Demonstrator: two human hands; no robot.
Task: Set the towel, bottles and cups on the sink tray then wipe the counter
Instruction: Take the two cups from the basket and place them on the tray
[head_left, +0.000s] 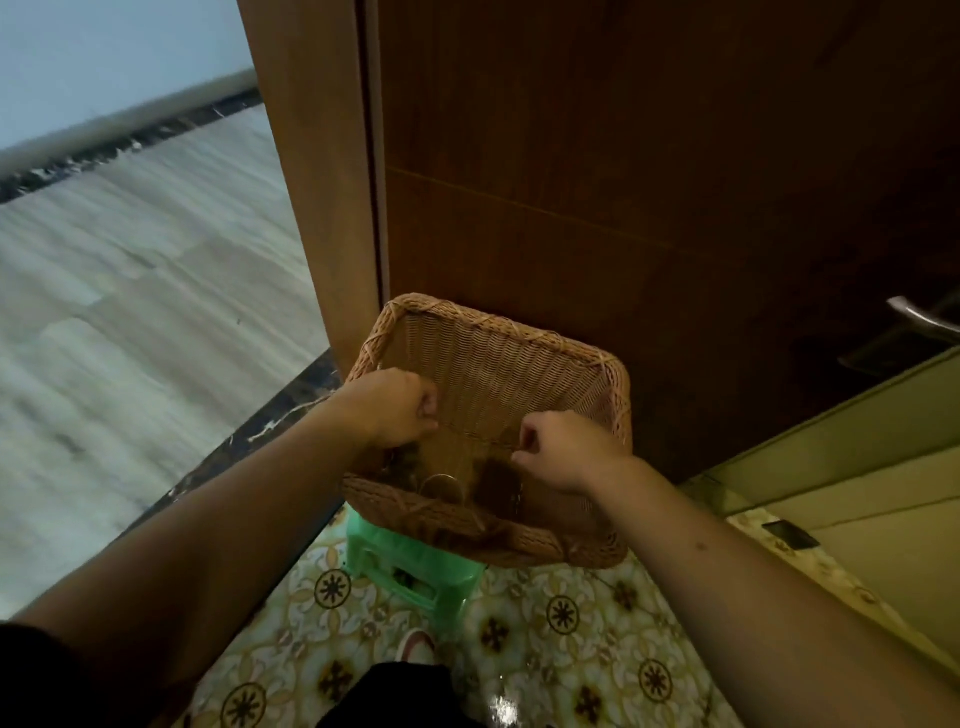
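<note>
A woven wicker basket (498, 332) rests on a green plastic stool (410, 566) in front of a dark wooden door. Both my hands reach inside it. My left hand (389, 408) is closed into a fist over a dark brown shape (410, 454) at the basket's near left, seemingly a bottle. My right hand (561, 452) is closed over a second dark brown shape (496, 483), with its fingers pinching at the top. The round rim of a clear cup (441, 486) shows between the two shapes. No towel or sink tray is in view.
The wooden door (623, 156) with a metal handle (919, 317) stands right behind the basket. A pale yellow-green panel (857, 467) runs along the right. Patterned floor tiles (561, 613) lie below, and a dark marble threshold (291, 410) leads to pale flooring (130, 312) on the left.
</note>
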